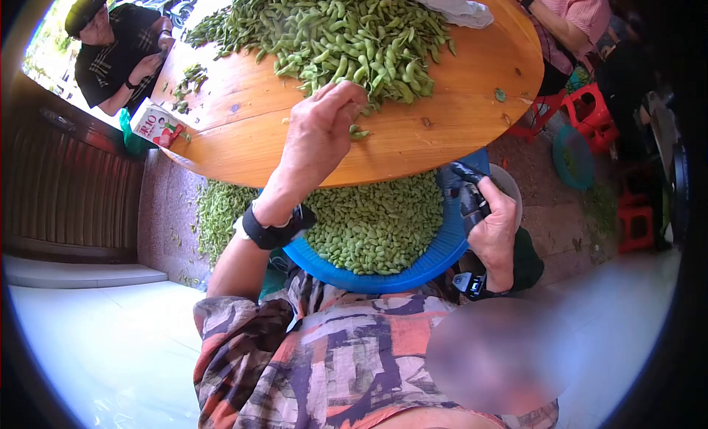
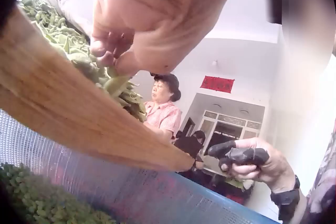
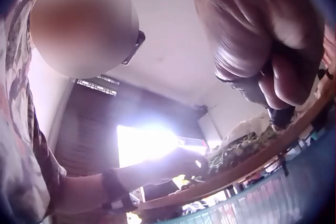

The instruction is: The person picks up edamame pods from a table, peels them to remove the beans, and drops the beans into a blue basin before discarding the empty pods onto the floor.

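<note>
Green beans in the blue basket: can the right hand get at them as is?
Probably yes: the right hand appears beside the blue basket, and nothing visible covers the nearer green beans; the tabletop hides the far side.

The left hand (image 1: 321, 130) reaches forward, palm down, fingers (image 2: 107, 53) bent under. Behind that grip, the banded left wrist (image 1: 271, 219) leads into a bare forearm (image 1: 240, 267) slanting back. The right hand (image 1: 495, 226) hovers right of the grip, nearer the torso, two digits black-covered, the others loosely curled.
</note>
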Tool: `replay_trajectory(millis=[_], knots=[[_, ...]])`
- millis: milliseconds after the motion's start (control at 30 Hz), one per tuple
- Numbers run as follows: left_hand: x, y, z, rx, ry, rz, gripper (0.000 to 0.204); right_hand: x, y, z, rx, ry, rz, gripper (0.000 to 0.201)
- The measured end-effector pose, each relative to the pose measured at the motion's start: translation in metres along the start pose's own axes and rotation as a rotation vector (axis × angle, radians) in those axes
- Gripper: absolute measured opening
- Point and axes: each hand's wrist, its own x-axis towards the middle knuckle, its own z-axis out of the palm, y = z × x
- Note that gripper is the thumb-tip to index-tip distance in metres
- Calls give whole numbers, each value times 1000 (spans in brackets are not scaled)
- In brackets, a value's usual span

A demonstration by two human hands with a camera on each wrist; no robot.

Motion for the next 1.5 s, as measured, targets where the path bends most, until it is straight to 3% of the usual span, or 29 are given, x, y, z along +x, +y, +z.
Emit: replay_trajectory(millis=[67,100,167,233,300,400,500,633,833,900,933,1033,1233,1500], knots=[[-10,18,-2,-488,-76,-314,10,0,-5,9,184,-56,46,28],[-19,25,1,-492,-78,-313,10,0,-10,12,181,-53,47,28],[-36,39,10,-876,-233,-454,11,0,-19,21,495,-189,250,28],[-51,45,27,-981,-209,-570,12,-2,-18,29,598,-208,281,29],[-65,45,38,-984,-149,-586,11,-4,-11,35,751,-322,345,29],[-84,36,52,-827,-134,-474,11,-7,-7,40,793,-314,360,28],[-91,37,51,-778,-184,-509,10,-9,-5,42,835,-302,382,26],[-93,38,53,-920,-147,-507,13,-10,7,40,867,-347,389,20],[-92,42,51,-882,-124,-569,28,-3,1,28,458,-434,243,18],[-91,41,48,-1075,-132,-662,35,-5,4,29,615,-430,311,17],[-92,41,49,-1076,-132,-663,35,-5,5,30,771,-424,376,17],[-94,42,54,-1139,-63,-653,40,-7,7,31,866,-466,426,17],[-96,44,57,-1090,-34,-660,43,-10,4,34,681,-430,350,17],[-96,48,56,-1040,-66,-719,44,-13,11,34,677,-443,282,14]])
